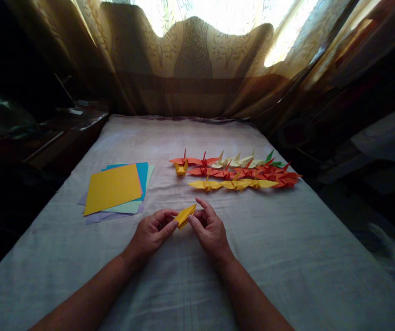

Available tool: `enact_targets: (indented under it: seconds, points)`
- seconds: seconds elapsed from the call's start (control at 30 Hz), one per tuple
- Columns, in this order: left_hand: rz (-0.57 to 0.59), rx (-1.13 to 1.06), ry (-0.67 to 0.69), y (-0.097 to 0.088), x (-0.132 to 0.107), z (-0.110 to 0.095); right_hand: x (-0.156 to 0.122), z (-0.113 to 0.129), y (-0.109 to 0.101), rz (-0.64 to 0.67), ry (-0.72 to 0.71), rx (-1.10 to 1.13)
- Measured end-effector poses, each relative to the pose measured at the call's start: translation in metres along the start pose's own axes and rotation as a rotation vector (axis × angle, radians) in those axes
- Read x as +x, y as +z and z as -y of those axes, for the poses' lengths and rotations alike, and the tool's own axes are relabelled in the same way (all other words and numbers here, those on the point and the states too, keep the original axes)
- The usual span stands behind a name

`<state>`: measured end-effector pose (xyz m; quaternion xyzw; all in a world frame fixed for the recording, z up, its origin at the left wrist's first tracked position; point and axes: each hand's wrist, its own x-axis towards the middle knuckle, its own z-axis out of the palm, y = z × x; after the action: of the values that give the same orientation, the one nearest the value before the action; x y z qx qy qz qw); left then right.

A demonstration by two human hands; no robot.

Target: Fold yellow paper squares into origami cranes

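Your left hand (152,232) and right hand (213,232) gripped the folded yellow paper (185,215) from either side, midway between the left and right edges of the cloth-covered table (280,257). Paper sheets (115,188) lay stacked toward the left edge, rows of paper cranes (249,173) ran toward the right edge, and a curtain (194,53) hung beyond the far edge

This looks like a room in a home: tree-patterned curtains (194,55), brightly backlit, hang at the far end, and a pale, faintly checked cloth (269,257) lies spread before them
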<state>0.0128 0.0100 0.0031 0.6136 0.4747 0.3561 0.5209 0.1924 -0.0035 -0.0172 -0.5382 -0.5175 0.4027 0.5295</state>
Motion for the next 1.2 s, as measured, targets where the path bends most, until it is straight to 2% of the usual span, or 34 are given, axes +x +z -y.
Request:
enact_targets:
  seconds: [0.23,0.57,0.9,1.03,1.2]
  points:
    - [0.006,0.093,0.016,0.0011,-0.0014,0.0045,0.0005,0.0022,0.0021,-0.027,0.008,-0.04]
    - [-0.018,0.158,0.039,-0.0002,-0.0007,-0.0042,-0.0005,-0.0013,0.0012,0.02,0.004,0.013]
    - [-0.073,0.009,0.002,0.0011,0.001,-0.0025,0.0003,0.0024,-0.0003,0.033,0.058,0.063]
    - [-0.058,-0.009,0.032,0.0021,0.0007,0.0,0.0,0.0006,0.0007,0.065,0.057,0.134]
    - [-0.06,0.109,0.137,0.0028,-0.0003,0.0036,-0.0001,0.0003,0.0016,0.002,0.036,0.144]
